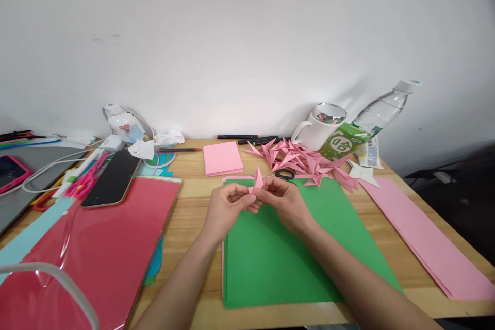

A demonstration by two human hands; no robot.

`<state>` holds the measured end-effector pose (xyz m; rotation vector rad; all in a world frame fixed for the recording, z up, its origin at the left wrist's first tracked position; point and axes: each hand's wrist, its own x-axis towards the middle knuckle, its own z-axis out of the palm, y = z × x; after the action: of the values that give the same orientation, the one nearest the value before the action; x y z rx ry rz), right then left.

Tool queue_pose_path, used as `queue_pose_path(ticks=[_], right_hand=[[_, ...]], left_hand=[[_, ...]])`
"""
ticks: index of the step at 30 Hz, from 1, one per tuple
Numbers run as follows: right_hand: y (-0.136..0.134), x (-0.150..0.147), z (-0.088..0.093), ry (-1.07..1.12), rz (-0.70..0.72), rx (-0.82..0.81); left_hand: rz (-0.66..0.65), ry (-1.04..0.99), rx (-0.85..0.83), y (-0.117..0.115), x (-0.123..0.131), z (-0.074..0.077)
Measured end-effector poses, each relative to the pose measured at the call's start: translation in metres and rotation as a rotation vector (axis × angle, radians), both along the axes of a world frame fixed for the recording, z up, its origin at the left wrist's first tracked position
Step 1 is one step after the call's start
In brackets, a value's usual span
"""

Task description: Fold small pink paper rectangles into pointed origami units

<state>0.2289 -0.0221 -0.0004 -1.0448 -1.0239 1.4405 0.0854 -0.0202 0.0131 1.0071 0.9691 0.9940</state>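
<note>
Between my two hands is a small folded piece of pink paper (258,179), its pointed tip standing upward. My left hand (230,203) pinches its lower left side between thumb and fingers. From the right, my right hand (284,198) grips the same piece, the thumbs close together. Both hands are above the far left part of a green paper stack (294,268). Behind them lies a heap of folded pink paper pieces (296,159). A square stack of pink paper (223,158) is just beyond my left hand. Black-handled scissors (285,174) lie partly hidden behind my right hand.
A white mug (319,129), a green box (342,142) and a tilted water bottle (386,108) stand at back right. Long pink paper (429,242) lies right. On the left are a red paper pack (127,237), a phone (112,179), pink scissors (85,178) and white cables.
</note>
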Motion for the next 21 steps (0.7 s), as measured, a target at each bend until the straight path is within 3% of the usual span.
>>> queue_pose_path(ticks=[8, 13, 21], right_hand=[[0.0017, 0.0019, -0.0046, -0.033, 0.075, -0.006], [0.0027, 0.0024, -0.0056, -0.009, 0.026, -0.04], [0.0022, 0.0011, -0.0058, 0.012, 0.066, -0.086]], left_hand=[[-0.102, -0.093, -0.266, 0.0011, -0.0072, -0.002], [-0.144, -0.087, -0.29, 0.0011, -0.0078, 0.0], [-0.111, -0.053, -0.313, 0.0018, -0.0077, -0.002]])
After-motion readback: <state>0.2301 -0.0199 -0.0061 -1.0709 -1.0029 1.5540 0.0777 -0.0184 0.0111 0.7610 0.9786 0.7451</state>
